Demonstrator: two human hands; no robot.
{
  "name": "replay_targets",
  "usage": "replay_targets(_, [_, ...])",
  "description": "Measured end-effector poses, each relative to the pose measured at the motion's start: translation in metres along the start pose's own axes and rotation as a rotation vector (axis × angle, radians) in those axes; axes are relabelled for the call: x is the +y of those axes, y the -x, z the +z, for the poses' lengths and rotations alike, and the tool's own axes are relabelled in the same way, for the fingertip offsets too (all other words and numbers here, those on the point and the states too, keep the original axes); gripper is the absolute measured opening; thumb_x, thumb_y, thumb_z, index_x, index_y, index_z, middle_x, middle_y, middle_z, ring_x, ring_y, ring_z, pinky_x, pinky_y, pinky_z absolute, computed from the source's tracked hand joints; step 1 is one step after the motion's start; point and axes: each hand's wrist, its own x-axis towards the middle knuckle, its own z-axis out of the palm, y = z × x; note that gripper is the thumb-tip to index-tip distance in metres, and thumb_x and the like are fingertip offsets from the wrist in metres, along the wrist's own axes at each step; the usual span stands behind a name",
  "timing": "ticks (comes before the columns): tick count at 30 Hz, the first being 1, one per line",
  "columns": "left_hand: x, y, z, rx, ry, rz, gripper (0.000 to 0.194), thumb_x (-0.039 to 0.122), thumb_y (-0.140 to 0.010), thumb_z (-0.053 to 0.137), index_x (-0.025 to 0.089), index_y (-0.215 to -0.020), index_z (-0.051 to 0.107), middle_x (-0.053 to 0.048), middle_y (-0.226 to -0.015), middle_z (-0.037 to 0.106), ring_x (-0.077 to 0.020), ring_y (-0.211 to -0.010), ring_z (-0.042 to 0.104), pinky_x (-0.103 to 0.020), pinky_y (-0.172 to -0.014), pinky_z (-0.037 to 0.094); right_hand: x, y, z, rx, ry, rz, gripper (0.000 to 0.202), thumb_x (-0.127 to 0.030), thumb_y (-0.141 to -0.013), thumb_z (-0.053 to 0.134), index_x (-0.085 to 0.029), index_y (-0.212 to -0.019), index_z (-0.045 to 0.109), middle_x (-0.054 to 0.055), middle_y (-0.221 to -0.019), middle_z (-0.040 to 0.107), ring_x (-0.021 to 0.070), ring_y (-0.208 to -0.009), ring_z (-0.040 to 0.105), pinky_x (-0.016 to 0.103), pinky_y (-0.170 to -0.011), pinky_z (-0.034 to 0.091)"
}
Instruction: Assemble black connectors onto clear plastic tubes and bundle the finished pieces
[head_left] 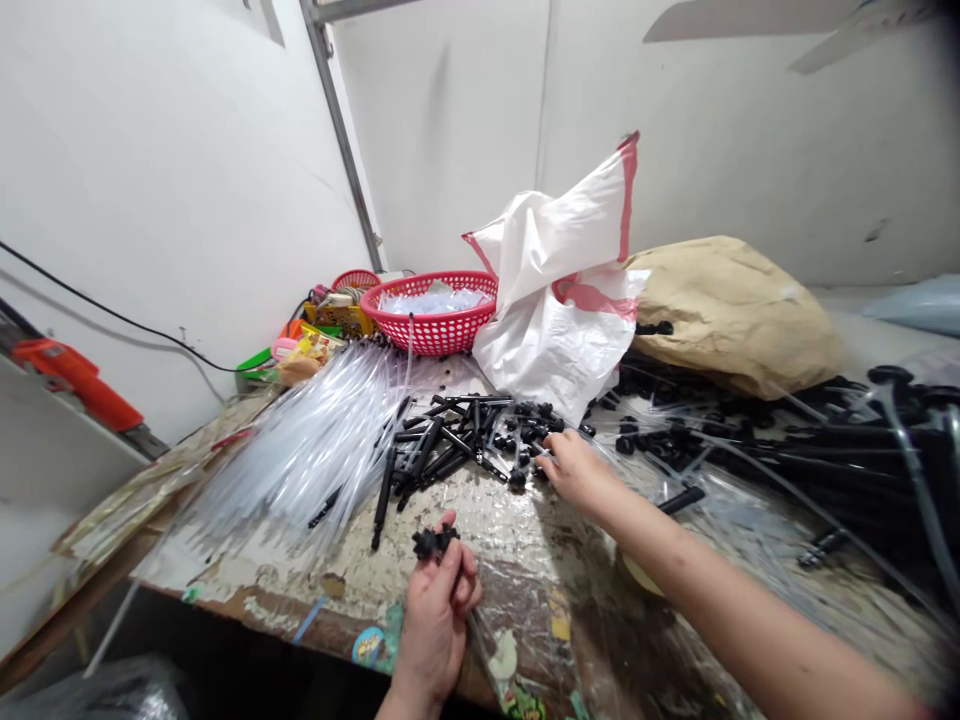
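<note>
My left hand (441,610), near the table's front edge, is closed around a black plastic fitting (433,543) with a knobbly, toothed-looking end that sticks out above the fingers. A clear strip or tube seems to hang below this hand; whether it joins the fitting I cannot tell. Over the right side of a pile of black plastic tubes (427,450) and small black fittings (517,478), my right hand (574,468) reaches down with thumb and fingers slightly apart. Its fingertips are among the fittings, partly hidden. Left of the pile lies a large bundle of clear thin tubes (300,440).
A red basket (439,330) of clear pieces stands behind the pile, beside a white sack (559,310) with red edging. A brown paper bag (735,310) lies back right, above more black parts (795,465). An orange-handled tool (79,380) is at far left.
</note>
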Motion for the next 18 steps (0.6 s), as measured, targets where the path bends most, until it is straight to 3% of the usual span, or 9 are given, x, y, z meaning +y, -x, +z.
replay_targets(5, [0.002, 0.000, -0.003, 0.010, -0.030, -0.091, 0.049, 0.026, -0.065, 0.078, 0.015, -0.109, 0.060, 0.000, -0.063, 0.062, 0.0008, -0.040, 0.032, -0.010, -0.038, 0.024, 0.014, -0.020, 0.017, -0.014, 0.017, 0.038, 0.008, -0.022, -0.081, 0.055, -0.016, -0.079, 0.060, 0.007, -0.082, 0.062, 0.0189, -0.077, 0.056, 0.026, -0.064, 0.036])
replay_targets(11, [0.006, 0.000, -0.001, -0.004, -0.066, -0.207, 0.037, 0.026, -0.061, 0.080, 0.010, -0.092, 0.066, -0.010, -0.077, 0.072, -0.0038, -0.050, 0.052, -0.010, -0.040, 0.034, 0.037, -0.027, -0.004, 0.075, -0.020, 0.059, 0.024, -0.020, -0.091, 0.034, -0.015, -0.099, 0.056, 0.007, -0.086, 0.062, 0.0154, -0.076, 0.055, 0.024, -0.067, 0.038])
replay_targets(14, [0.005, 0.000, -0.001, 0.008, -0.070, -0.229, 0.035, 0.027, -0.059, 0.081, 0.010, -0.087, 0.066, -0.011, -0.076, 0.073, -0.0087, -0.055, 0.060, -0.013, -0.044, 0.041, 0.050, -0.031, -0.007, 0.077, -0.023, 0.069, 0.019, -0.021, -0.086, 0.045, -0.014, -0.097, 0.058, 0.007, -0.086, 0.061, 0.0159, -0.077, 0.055, 0.023, -0.067, 0.038])
replay_targets(18, [0.004, 0.000, -0.002, 0.005, -0.085, -0.238, 0.034, 0.028, -0.061, 0.080, 0.010, -0.085, 0.065, -0.011, -0.076, 0.074, -0.0111, -0.056, 0.063, -0.014, -0.044, 0.043, 0.056, -0.033, 0.006, 0.064, -0.021, 0.090, 0.009, -0.018, -0.074, 0.057, -0.015, -0.081, 0.063, 0.006, -0.079, 0.059, 0.0163, -0.071, 0.054, 0.024, -0.062, 0.036])
